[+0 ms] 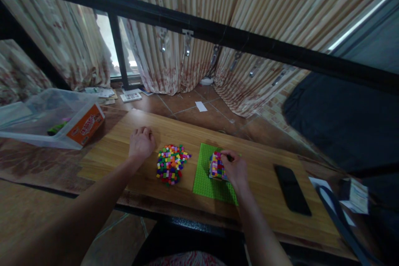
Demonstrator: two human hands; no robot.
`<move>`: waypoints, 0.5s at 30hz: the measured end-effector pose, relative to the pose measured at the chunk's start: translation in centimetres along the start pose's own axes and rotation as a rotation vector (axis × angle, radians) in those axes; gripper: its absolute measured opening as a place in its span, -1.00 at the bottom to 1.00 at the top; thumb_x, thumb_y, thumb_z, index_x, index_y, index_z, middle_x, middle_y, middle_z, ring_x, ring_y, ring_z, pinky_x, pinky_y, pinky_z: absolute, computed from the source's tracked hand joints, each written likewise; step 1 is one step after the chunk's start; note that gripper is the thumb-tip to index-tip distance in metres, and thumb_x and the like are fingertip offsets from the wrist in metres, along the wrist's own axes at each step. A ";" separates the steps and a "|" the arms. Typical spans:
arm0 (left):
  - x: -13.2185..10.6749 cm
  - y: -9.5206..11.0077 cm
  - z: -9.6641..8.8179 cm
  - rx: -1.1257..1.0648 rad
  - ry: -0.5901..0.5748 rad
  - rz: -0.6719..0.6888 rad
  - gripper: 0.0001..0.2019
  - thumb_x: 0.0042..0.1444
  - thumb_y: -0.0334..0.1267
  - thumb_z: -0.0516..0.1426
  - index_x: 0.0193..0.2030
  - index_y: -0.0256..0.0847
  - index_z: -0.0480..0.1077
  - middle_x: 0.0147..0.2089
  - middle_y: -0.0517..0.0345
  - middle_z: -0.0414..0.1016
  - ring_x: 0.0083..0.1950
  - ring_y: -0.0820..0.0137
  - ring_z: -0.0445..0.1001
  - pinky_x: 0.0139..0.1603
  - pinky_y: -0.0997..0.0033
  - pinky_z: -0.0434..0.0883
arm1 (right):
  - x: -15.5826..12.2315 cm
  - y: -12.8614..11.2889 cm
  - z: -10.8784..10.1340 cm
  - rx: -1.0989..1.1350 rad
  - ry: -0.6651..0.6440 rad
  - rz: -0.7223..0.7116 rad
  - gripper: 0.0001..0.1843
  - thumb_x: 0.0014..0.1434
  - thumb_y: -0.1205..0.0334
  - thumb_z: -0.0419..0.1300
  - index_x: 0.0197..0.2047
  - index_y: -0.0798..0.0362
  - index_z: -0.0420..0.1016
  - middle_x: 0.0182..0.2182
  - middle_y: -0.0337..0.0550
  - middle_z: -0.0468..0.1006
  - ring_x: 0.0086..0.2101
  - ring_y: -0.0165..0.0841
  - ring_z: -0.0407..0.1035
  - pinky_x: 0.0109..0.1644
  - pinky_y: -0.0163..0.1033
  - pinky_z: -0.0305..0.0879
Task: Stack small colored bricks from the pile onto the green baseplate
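Observation:
My right hand (236, 168) is over a small block build (215, 165) of many-coloured toy bricks, its thumb and fingers pinched at the build's top right edge. Whatever sits between those fingertips is too small to make out. Under the build lies a green studded baseplate (202, 178), partly covered by my right hand and forearm. Left of the plate, a loose heap of small coloured bricks (171, 164) is spread on the wooden board. My left hand (142, 142) rests on the board beside that heap, fingers curled in, with nothing seen in it.
A clear plastic bin (46, 112) with an orange label stands at the far left. On the right of the wooden board (264, 191) lies a black phone (292, 189). A black metal rail (199, 27) with hanging clips crosses ahead, in front of curtains.

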State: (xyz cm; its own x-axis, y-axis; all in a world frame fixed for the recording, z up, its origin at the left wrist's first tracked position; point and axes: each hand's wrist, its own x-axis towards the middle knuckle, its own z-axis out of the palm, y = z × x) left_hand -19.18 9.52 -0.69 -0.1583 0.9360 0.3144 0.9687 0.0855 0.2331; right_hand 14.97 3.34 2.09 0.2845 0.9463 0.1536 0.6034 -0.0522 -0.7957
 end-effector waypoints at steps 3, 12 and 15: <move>0.0 0.0 0.0 0.002 -0.001 -0.011 -0.69 0.21 -0.28 -0.07 -0.10 -0.25 0.46 -0.02 -0.14 0.51 0.05 0.06 0.40 0.07 0.07 0.30 | -0.1 0.5 0.2 0.049 0.001 -0.026 -0.69 0.07 0.04 0.12 -0.31 0.01 0.64 -0.30 -0.11 0.66 -0.24 -0.21 0.50 -0.07 -0.11 0.36; 0.1 -0.1 0.3 -0.007 0.002 -0.001 -0.69 0.21 -0.30 -0.06 -0.08 -0.27 0.47 -0.01 -0.16 0.51 0.05 0.06 0.41 0.09 0.05 0.30 | -0.5 0.6 0.1 0.054 -0.003 -0.030 -0.58 0.16 -0.09 0.12 -0.25 0.04 0.65 -0.26 -0.06 0.66 -0.20 -0.19 0.50 -0.03 -0.08 0.35; 0.0 -0.2 0.4 -0.017 0.004 0.001 -0.69 0.21 -0.29 -0.06 -0.07 -0.26 0.46 -0.01 -0.16 0.51 0.06 0.06 0.40 0.10 0.05 0.30 | -0.6 0.1 0.1 0.015 0.014 -0.045 -0.61 0.13 -0.07 0.16 -0.24 0.05 0.65 -0.25 -0.06 0.65 -0.21 -0.19 0.49 -0.05 -0.10 0.34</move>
State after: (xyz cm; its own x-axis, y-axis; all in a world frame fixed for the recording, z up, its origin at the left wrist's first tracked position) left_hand -19.29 9.64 -1.06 -0.1586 0.9346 0.3185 0.9654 0.0792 0.2484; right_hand 14.80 2.80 1.80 0.2677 0.9429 0.1980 0.6050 -0.0046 -0.7962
